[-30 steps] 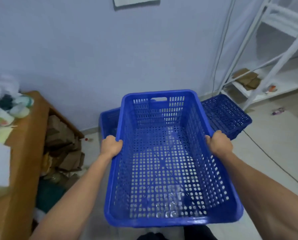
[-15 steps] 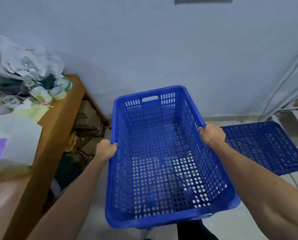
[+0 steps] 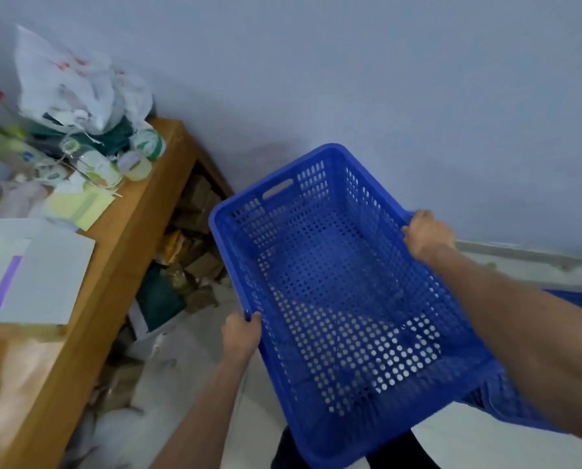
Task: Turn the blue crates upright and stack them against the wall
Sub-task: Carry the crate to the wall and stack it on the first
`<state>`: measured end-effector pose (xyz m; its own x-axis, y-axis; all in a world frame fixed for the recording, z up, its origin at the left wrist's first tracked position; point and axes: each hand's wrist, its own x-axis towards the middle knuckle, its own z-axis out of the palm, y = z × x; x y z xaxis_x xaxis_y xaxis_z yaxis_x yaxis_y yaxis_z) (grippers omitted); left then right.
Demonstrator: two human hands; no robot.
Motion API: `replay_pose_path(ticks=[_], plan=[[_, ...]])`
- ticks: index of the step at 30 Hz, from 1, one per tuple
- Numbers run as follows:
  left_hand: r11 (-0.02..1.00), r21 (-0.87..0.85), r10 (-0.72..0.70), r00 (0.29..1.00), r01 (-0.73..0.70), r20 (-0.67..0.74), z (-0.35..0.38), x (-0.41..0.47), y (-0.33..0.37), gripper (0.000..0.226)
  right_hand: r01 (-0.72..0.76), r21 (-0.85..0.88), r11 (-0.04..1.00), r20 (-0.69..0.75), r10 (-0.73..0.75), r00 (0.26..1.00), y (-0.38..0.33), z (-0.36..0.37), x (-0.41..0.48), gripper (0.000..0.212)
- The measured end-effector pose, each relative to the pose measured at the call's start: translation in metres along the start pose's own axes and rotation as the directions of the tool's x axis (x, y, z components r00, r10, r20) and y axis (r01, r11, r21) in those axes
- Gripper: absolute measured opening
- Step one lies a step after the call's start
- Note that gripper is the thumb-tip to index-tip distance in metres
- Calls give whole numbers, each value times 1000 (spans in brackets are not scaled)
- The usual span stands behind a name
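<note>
A rectangular blue crate [image 3: 343, 299] of perforated plastic, open side up, is held above the floor, right of the wooden table [image 3: 120, 265]. The left hand [image 3: 241, 335] clamps its near long rim, the right hand [image 3: 426, 233] the far one. Bare wall [image 3: 384, 79] lies beyond

1. Plain pale blue-grey wall [image 3: 418, 79] across the back, meeting the floor at a grey skirting strip [image 3: 526, 253].
2. Pale floor [image 3: 194, 346] below.
3. Wooden table [image 3: 127, 238] along the left, cluttered on top.
4. Cardboard scraps [image 3: 194, 231] piled underneath.
</note>
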<state>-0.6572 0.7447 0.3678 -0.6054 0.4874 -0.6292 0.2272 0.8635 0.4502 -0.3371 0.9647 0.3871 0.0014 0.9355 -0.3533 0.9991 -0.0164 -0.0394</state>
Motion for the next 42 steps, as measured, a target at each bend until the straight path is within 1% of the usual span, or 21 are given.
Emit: replay_pose_path(ticks=[4, 6, 8, 10, 12, 14, 17, 18, 20, 23, 27, 30, 32, 35, 37, 38, 40, 42], plan=[[980, -171, -89, 994, 99, 67, 41, 21, -14, 28, 69, -100, 993, 3, -69, 998, -26, -4, 54, 36], [959, -254, -98, 988, 125, 116, 76, 52, -46, 35, 96, -186, 978, 22, -93, 995, -37, -2, 76, 38], [946, -288, -101, 979, 150, 178, 87, 44, -39, 36, 121, -269, 956, 29, -118, 993, -47, -2, 99, 38], [896, -395, -105, 961, 204, 257, 89, 28, -19, 32, 143, -307, 941, 19, -144, 989, -59, -1, 122, 39], [838, -456, -150, 930, 299, 334, 97, 22, -1, 30, 149, -328, 933, 25, -150, 988, -74, -1, 142, 41], [773, -501, -186, 894, 389, 407, 107, 24, 8, 24, 172, -345, 923, 18, -176, 984, -87, 1, 164, 39], [695, -512, -214, 824, 505, 524, 123, 34, 25, 16, 190, -398, 897, -26, -219, 975, -98, 9, 199, 31], [668, -513, -210, 798, 539, 565, 133, 39, 27, 16, 189, -413, 891, -26, -219, 975, -100, 11, 211, 29], [648, -502, -209, 768, 573, 606, 148, 47, 35, 19, 181, -426, 887, -31, -214, 976, -105, 14, 230, 28], [675, -479, -178, 754, 562, 633, 172, 61, 36, 19, 192, -437, 879, -27, -227, 974, -115, 17, 254, 31], [672, -473, -142, 726, 570, 673, 197, 73, 41, 33, 182, -441, 879, -5, -204, 979, -125, 28, 275, 36], [702, -460, -139, 738, 544, 661, 206, 76, 46, 22, 205, -435, 877, 48, -204, 978, -127, 34, 292, 41], [712, -469, -105, 740, 522, 664, 209, 78, 47, 24, 226, -441, 869, 72, -216, 974, -123, 38, 300, 44], [729, -465, -70, 730, 503, 680, 205, 75, 47, 28, 227, -430, 874, 51, -228, 972, -118, 44, 302, 44], [732, -480, -38, 732, 484, 680, 200, 75, 44, 26, 225, -394, 891, 47, -225, 973, -118, 45, 298, 44], [751, -475, -16, 731, 459, 682, 196, 75, 42, 26, 224, -369, 902, 42, -225, 974, -118, 45, 294, 46], [810, -434, 6, 734, 395, 679, 189, 76, 42, 35, 233, -295, 927, 0, -243, 970, -118, 51, 276, 52], [873, -372, 6, 755, 316, 655, 183, 76, 42, 45, 275, -166, 947, -46, -286, 957, -118, 58, 239, 55]])
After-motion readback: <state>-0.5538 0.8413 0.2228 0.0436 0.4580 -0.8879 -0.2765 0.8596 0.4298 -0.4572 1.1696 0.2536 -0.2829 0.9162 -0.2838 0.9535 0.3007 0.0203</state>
